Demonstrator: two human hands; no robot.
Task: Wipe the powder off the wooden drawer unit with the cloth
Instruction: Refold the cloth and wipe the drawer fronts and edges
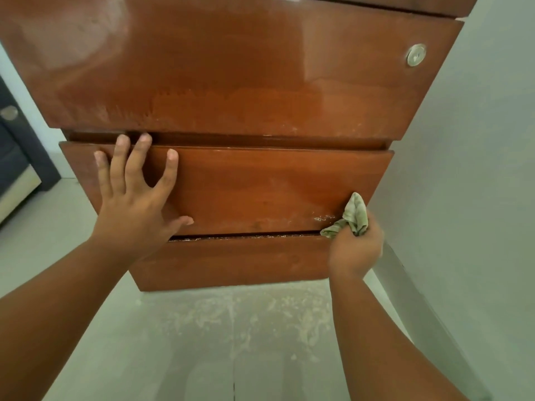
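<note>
The brown wooden drawer unit [246,68] fills the upper view, with three drawer fronts. My left hand [136,195] presses flat with spread fingers on the left of the middle drawer front [260,186]. My right hand [354,250] grips a bunched greenish cloth [354,215] at the lower right corner of that front. White powder specks [324,219] lie just left of the cloth and along the gap [246,236] above the bottom drawer. A faint powdery haze [202,102] covers the lower part of the top drawer front.
A round metal lock [416,55] sits at the top drawer's right. A pale wall [477,169] stands close on the right. Powder is scattered on the light floor [246,314] in front of the unit. A dark piece of furniture [17,157] stands at the far left.
</note>
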